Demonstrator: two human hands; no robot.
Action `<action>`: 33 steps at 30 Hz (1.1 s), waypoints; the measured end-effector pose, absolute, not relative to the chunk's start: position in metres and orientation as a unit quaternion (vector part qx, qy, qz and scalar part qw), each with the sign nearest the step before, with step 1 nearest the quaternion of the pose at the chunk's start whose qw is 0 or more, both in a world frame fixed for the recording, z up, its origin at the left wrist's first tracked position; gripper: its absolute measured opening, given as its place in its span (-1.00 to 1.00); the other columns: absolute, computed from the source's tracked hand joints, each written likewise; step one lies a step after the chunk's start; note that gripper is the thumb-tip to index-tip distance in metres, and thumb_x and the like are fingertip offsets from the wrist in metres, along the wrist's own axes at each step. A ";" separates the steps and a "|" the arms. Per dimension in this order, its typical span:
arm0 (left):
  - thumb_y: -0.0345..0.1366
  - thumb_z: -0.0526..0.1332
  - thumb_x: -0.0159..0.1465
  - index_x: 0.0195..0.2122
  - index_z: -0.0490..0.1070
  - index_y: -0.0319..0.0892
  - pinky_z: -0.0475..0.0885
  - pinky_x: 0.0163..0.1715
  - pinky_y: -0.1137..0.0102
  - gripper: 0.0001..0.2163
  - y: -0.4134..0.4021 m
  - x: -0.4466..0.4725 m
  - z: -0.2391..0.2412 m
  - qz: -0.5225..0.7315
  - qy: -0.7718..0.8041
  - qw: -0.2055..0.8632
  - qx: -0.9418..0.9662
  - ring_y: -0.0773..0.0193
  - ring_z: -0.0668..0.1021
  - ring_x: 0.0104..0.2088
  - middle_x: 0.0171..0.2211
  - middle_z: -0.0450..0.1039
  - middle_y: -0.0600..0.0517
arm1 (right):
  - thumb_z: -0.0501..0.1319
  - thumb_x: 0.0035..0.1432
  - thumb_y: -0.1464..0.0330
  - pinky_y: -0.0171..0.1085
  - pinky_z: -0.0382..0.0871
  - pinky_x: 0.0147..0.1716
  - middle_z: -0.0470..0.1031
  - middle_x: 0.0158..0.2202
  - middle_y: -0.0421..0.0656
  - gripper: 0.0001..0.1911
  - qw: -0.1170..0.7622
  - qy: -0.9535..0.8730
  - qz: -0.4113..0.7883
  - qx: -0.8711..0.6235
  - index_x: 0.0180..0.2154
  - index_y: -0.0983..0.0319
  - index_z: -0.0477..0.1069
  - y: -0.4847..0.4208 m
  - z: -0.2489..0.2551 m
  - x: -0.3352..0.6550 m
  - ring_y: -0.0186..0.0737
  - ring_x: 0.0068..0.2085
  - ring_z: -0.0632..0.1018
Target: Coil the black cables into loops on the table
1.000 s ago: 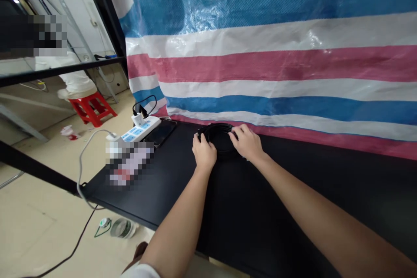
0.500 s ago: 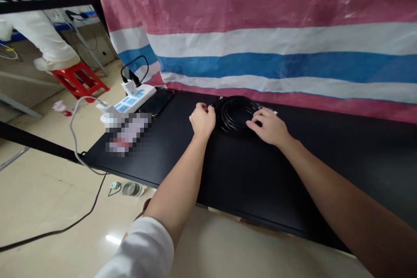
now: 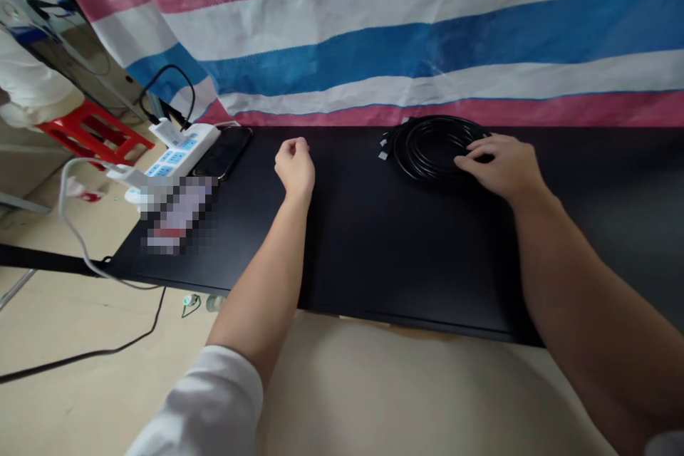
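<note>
just right hand (image 3: 499, 166) on black cable (image 3: 427, 139)

Right hand (image 3: 499, 165) rests on a coiled black cable (image 3: 434, 148); left fist (image 3: 294, 167) lies apart.

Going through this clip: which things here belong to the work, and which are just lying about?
Part of the work: coil of black cable, right hand resting on it, left hand closed, apart from it on the tabletop.

Lying about: white power strip, smartphone, red stool.
</note>
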State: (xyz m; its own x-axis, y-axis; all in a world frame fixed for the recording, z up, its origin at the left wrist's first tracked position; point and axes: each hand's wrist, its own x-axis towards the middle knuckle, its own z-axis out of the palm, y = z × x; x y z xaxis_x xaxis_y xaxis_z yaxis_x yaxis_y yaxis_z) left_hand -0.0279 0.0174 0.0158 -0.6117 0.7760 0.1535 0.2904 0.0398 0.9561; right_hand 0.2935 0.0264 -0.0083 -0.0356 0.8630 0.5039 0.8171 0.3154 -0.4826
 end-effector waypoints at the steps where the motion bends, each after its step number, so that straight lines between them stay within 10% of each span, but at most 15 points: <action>1: -0.31 0.07 0.20 -0.45 0.36 -0.17 0.38 -0.19 0.36 -0.86 0.018 -0.027 0.016 0.576 0.690 0.212 0.384 0.27 0.52 -0.36 -0.45 0.46 0.04 | 0.26 -0.09 0.19 0.08 0.29 0.05 0.54 -0.40 -0.16 -0.79 0.375 -0.712 0.034 -0.593 -0.64 0.10 0.37 0.026 -0.008 0.297 0.00 -0.13 0.53; 33: -0.32 0.16 -0.02 -0.56 0.34 -0.07 0.40 -0.29 0.29 -0.98 0.003 -0.019 0.041 0.563 0.701 0.198 0.390 0.15 0.53 -0.43 -0.55 0.46 0.07 | 0.13 -0.01 0.27 0.09 0.24 -0.08 0.42 -0.20 0.12 -0.72 0.411 -0.486 -0.017 -0.771 -0.29 0.23 0.52 0.028 0.003 0.300 0.15 -0.14 0.39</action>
State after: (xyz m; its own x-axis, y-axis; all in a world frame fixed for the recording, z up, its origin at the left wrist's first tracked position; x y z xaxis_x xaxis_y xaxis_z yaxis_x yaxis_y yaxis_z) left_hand -0.0187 0.0033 0.0411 -0.6176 0.7697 0.1615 0.3240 0.0619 0.9440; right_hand 0.2997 0.0283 0.0028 0.5274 0.7354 0.4255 0.7630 -0.1898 -0.6179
